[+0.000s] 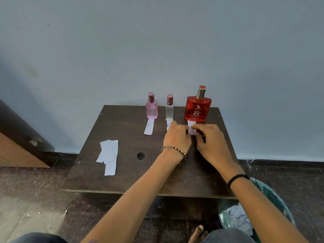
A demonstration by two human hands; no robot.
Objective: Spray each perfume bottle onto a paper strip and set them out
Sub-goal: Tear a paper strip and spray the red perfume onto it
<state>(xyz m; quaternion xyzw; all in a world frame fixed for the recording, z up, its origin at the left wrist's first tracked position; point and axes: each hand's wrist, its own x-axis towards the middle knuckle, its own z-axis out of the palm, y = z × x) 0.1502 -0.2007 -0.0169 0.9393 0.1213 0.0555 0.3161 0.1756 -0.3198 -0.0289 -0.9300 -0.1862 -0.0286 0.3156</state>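
White strip (192,130) pinched between both hands' grips.

Dark wooden table (122,172) against pale blue wall (157,41); speckled dark floor (35,190).

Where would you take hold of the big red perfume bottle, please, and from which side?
Grip the red perfume bottle across its flat, wide body, probably from the right side or above. It stands upright at the table's back edge, near the wall, with the clear bottle close on its left and both hands at the paper strip in front.
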